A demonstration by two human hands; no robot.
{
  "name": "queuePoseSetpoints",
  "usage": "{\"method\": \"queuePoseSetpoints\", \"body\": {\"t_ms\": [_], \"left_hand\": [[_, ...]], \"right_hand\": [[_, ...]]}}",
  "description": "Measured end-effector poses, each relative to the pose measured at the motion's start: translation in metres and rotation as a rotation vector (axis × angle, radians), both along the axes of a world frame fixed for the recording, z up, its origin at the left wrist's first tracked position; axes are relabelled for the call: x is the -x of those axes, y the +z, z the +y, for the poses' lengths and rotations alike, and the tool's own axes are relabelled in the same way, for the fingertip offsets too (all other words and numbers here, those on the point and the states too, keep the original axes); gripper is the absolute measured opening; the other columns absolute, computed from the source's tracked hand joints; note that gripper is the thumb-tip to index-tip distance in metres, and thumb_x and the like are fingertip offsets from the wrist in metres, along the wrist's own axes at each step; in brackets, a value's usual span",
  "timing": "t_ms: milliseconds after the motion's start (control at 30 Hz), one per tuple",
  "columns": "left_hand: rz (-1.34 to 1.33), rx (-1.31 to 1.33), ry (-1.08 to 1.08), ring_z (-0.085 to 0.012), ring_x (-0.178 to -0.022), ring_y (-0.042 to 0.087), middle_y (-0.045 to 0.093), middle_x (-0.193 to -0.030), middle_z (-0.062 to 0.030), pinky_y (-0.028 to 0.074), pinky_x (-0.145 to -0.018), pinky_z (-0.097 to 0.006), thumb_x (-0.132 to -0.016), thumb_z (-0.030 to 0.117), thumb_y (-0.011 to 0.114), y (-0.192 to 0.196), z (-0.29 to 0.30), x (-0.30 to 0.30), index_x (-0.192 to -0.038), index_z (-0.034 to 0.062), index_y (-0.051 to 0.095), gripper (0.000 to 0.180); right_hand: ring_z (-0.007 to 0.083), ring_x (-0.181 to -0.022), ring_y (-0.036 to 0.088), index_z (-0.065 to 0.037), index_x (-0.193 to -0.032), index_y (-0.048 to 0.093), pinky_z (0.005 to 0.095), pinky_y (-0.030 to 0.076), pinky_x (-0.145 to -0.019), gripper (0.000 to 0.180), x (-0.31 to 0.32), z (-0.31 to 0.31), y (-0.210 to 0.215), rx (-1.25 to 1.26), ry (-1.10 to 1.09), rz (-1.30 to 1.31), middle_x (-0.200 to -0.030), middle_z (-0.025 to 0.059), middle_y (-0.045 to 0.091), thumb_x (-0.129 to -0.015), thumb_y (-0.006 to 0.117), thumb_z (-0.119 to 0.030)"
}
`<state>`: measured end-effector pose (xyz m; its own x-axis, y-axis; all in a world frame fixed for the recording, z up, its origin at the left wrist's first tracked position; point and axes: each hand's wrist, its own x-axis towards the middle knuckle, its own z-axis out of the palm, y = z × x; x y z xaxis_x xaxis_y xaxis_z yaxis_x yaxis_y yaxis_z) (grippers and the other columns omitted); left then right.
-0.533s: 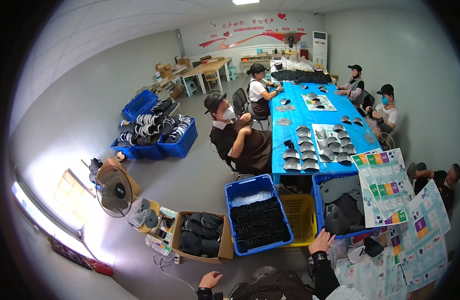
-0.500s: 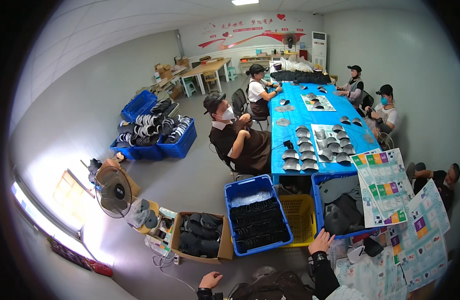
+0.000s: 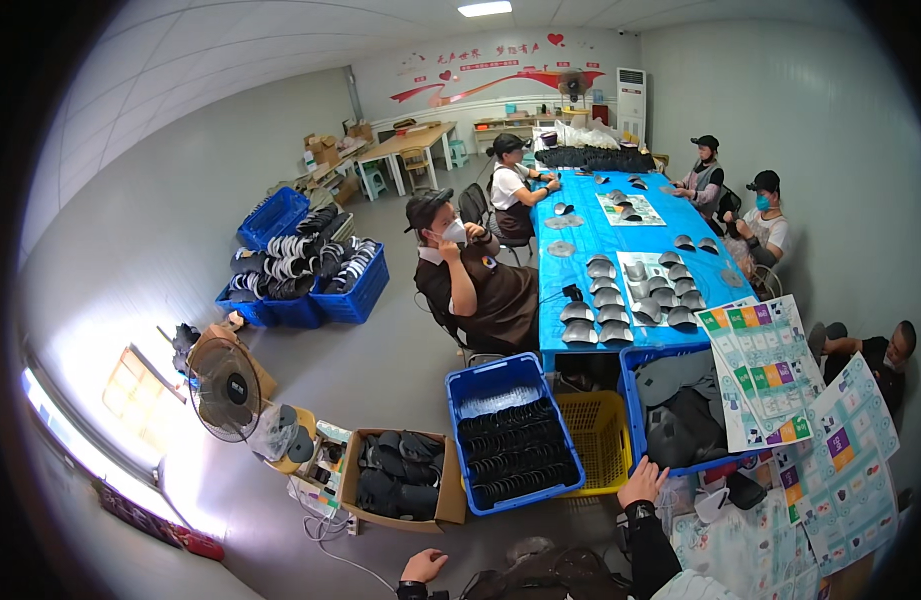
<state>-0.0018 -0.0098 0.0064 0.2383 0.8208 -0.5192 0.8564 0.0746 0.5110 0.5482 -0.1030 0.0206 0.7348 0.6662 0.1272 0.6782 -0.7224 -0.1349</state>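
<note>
My right hand (image 3: 644,484), in a black sleeve with a dark wristband, has its fingers spread at the near left corner of a blue crate (image 3: 633,408). Whether its fingertips touch the rim I cannot tell. Inside that crate lie dark grey curved pieces (image 3: 671,432). My left hand (image 3: 423,566) hangs low at the picture's lower edge, fingers loosely bent and apart, with nothing seen in it. Nearest to it is a cardboard box (image 3: 451,495) of dark fabric-like pieces. Between the hands, further off, stands a blue crate (image 3: 526,502) with rows of black curved pieces.
A yellow crate (image 3: 606,440) adjoins the blue ones. Printed sheets (image 3: 771,370) stand at the right. Beyond is a blue-covered table (image 3: 566,270) with grey curved pieces and several seated people around it. A standing fan (image 3: 225,390) and filled blue crates (image 3: 356,300) are at left.
The seated person in the white mask has raised both hands from the chest to the mask. The view has shifted slightly. My hands stay in nearly the same places.
</note>
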Motion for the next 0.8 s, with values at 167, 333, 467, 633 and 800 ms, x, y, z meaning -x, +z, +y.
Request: {"method": "queuePoseSetpoints", "body": {"t_ms": [167,333,467,633,800], "left_hand": [[0.009,0.054,0.040,-0.0316,-0.110,0.069,0.075,-0.114,-0.0140,0.054,-0.097,-0.039,-0.091,0.049,0.066,-0.004,0.000,0.001,-0.122,0.0089,0.072,0.051],[-0.003,0.072,0.069,-0.0317,-0.111,0.069,0.074,-0.115,-0.0142,0.053,-0.098,-0.039,-0.092,0.049,0.066,-0.005,-0.002,-0.002,-0.123,0.0088,0.072,0.051],[-0.001,0.042,0.047,-0.0314,-0.111,0.069,0.074,-0.114,-0.0141,0.053,-0.097,-0.039,-0.092,0.049,0.066,-0.007,-0.001,-0.004,-0.122,0.0088,0.072,0.050],[0.016,0.107,0.064,-0.0310,-0.111,0.069,0.074,-0.114,-0.0137,0.054,-0.097,-0.040,-0.092,0.051,0.066,-0.010,-0.003,-0.004,-0.123,0.0089,0.071,0.053],[-0.130,-0.102,-0.062,-0.0373,-0.117,0.064,0.070,-0.122,-0.0186,0.050,-0.101,-0.045,-0.093,0.046,0.068,-0.012,-0.012,-0.004,-0.120,0.0076,0.072,0.047]], "right_hand": [[0.0329,-0.141,0.037,0.006,-0.149,0.035,0.0584,0.001,-0.125,0.081,0.001,0.001,0.001,-0.006,-0.008,-0.022,-0.138,0.0186,0.050,-0.079,0.068,-0.020],[0.0332,-0.141,0.037,0.007,-0.149,0.034,0.0586,0.001,-0.125,0.082,0.000,0.001,0.002,0.029,-0.015,0.004,-0.139,0.0191,0.050,-0.080,0.068,-0.021],[0.0335,-0.141,0.037,0.007,-0.149,0.034,0.0587,0.001,-0.125,0.083,0.000,0.001,-0.003,0.009,-0.008,-0.026,-0.139,0.0192,0.050,-0.079,0.069,-0.022],[0.0344,-0.139,0.039,0.008,-0.148,0.036,0.0591,0.004,-0.125,0.081,-0.001,-0.001,-0.005,0.018,-0.002,-0.032,-0.137,0.0196,0.051,-0.080,0.068,-0.023],[0.0347,-0.136,0.041,0.008,-0.146,0.038,0.0595,0.005,-0.125,0.077,0.000,0.002,0.002,-0.028,-0.004,-0.060,-0.134,0.0203,0.053,-0.081,0.065,-0.023]]}}
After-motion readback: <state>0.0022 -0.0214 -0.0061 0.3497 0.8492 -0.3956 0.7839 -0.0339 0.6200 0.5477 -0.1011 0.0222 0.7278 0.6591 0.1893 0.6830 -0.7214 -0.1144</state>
